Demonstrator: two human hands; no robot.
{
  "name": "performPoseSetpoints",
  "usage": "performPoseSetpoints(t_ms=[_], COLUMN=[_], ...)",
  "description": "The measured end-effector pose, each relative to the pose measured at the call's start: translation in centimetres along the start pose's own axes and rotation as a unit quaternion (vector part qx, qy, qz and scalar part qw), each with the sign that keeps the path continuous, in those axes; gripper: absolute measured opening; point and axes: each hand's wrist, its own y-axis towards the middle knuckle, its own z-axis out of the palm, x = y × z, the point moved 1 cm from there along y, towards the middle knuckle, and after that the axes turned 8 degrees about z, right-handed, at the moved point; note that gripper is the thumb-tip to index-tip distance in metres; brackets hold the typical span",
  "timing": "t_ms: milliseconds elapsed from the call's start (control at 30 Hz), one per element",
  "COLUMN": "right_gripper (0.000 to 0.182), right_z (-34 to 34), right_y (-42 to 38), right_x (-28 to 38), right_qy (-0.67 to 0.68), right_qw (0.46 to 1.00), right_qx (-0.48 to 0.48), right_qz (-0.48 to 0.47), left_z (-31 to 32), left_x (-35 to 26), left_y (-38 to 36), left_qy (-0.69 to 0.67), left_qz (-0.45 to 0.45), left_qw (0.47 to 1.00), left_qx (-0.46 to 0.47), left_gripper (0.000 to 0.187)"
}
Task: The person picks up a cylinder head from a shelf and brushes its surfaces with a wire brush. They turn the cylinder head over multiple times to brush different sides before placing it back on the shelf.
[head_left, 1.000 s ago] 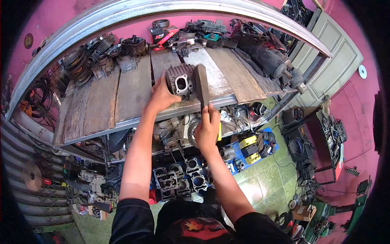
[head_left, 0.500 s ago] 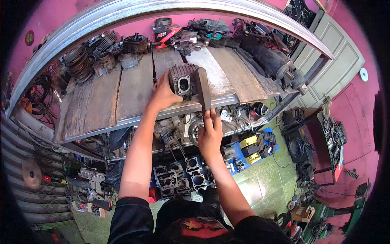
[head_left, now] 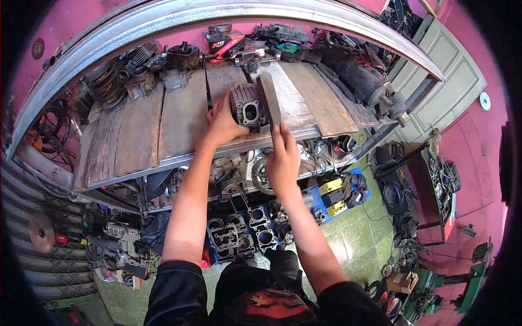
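Note:
On the wooden bench near its front edge sits a finned metal engine cylinder head (head_left: 250, 108), its oval port facing me. My left hand (head_left: 222, 124) is wrapped round the left side of it, thumb along the lower front. With my right hand (head_left: 284, 160) I grip the near end of a long, flat, grey-brown bar (head_left: 269, 98) shaped like a file. The bar stands lengthwise along the cylinder head's right side, with its wide far end pointing away from me. Its contact face is hidden.
Greasy engine parts (head_left: 179, 60), a red box (head_left: 224, 44) and a dark muffler (head_left: 353, 73) line the back of the bench. A metal beam (head_left: 228, 22) arches above. Below, several cylinder blocks (head_left: 231, 236) lie near the floor, beside yellow boxes (head_left: 330, 186).
My right hand and the bar have moved away from me along the cylinder head's right side. My left hand stays round the cylinder head, which shows slightly further right in view.

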Motion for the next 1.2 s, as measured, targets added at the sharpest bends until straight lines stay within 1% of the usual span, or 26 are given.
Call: performPoseSetpoints(t_ms=[67,100,167,200,267,300,333,367,400,433,467,533,633,700,767,833,900,933,1000,1033,1100,1133,1200], right_gripper=[0.068,0.068,0.059,0.060,0.063,0.066,0.070,0.068,0.066,0.065,0.066,0.067,0.068,0.069,0.069,0.070,0.069,0.069,0.069,0.069,0.068,0.068,0.068], right_z=[0.1,-0.9,-2.8,-3.3,-4.5,-5.1,-5.9,-6.6,-7.4,-8.0,-8.2,-8.7,-9.3,-9.6,-9.8,-9.7,-10.0,-10.1,-10.2,-10.2,-10.3,-10.4,-10.3], right_y=[-5.6,-7.0,-8.8,-9.3,-9.2,-8.8,-8.3,-7.6,-7.0,-6.5,-6.4,-6.2,-6.5,-6.7,-7.3,-7.8,-7.8,-7.8,-7.8,-7.7,-7.6,-7.7,-8.0], right_x=[-1.1,-0.8,-0.1,-0.3,-0.6,-0.8,-0.9,-0.8,-0.6,-0.5,-0.9,-1.5,-2.6,-3.0,-3.3,-3.9,-4.0,-4.1,-4.5,-4.8,-5.2,-5.5,-6.0], right_qy=[0.009,0.008,0.033,0.044,0.055,0.057,0.054,0.063,0.071,0.077,0.064,0.069,0.067,0.064,0.063,0.086,0.088,0.087,0.089,0.089,0.092,0.092,0.097], right_qw=[1.000,1.000,0.993,0.988,0.985,0.988,0.988,0.987,0.986,0.981,0.982,0.980,0.976,0.975,0.972,0.963,0.961,0.959,0.960,0.961,0.961,0.962,0.960], right_qx=[0.001,0.002,0.057,0.076,0.083,0.068,0.068,0.060,0.052,0.061,0.057,0.058,0.076,0.087,0.098,0.119,0.125,0.130,0.131,0.131,0.130,0.128,0.131], right_qz=[0.022,0.022,0.098,0.126,0.143,0.129,0.129,0.137,0.143,0.167,0.167,0.176,0.191,0.196,0.202,0.226,0.231,0.235,0.233,0.228,0.225,0.223,0.226], left_z=[-0.3,-0.2,-0.1,-0.3,-0.6,-0.6,-0.5,-0.5,-0.4,-0.3,-0.4,-0.6,-0.2,-0.9,-1.2,-1.6,-1.5,-1.3,-1.0,-0.8,-0.5,-0.2,0.5], left_x=[-0.9,-0.9,-1.0,-1.2,-1.7,-2.0,-2.5,-3.0,-3.6,-4.1,-4.6,-5.1,-3.3,-2.6,-2.7,-3.4,-4.5,-5.1,-6.1,-6.6,-7.6,-8.0,-8.6], left_y=[-0.3,-0.3,-0.4,-0.6,-0.6,-0.8,-1.1,-1.5,-1.7,-2.0,-2.1,-2.0,-2.3,-2.4,-1.9,-1.7,-1.6,-1.5,-1.5,-1.4,-1.3,-1.3,-1.6], left_qy=[0.015,0.014,0.036,0.035,0.042,0.041,0.067,0.092,0.091,0.108,0.126,0.129,0.115,0.101,0.107,0.114,0.146,0.148,0.149,0.152,0.192,0.194,0.221], left_qz=[-0.018,-0.018,-0.012,-0.012,-0.005,-0.003,-0.002,-0.002,-0.002,-0.025,-0.049,-0.061,-0.042,0.012,0.012,0.014,-0.017,-0.017,-0.066,-0.067,-0.108,-0.108,-0.118], left_qw=[1.000,1.000,0.999,0.999,0.999,0.999,0.997,0.993,0.993,0.991,0.987,0.986,0.988,0.991,0.991,0.991,0.987,0.987,0.983,0.983,0.971,0.971,0.959], left_qx=[-0.003,-0.003,-0.016,-0.013,-0.012,-0.010,-0.041,-0.072,-0.074,-0.080,-0.087,-0.086,-0.096,-0.083,-0.076,-0.069,-0.065,-0.064,-0.083,-0.083,-0.088,-0.088,-0.130], left_gripper=[0.142,0.142,0.140,0.140,0.139,0.139,0.139,0.139,0.139,0.140,0.140,0.140,0.139,0.136,0.135,0.133,0.129,0.129,0.124,0.124,0.122,0.122,0.121])
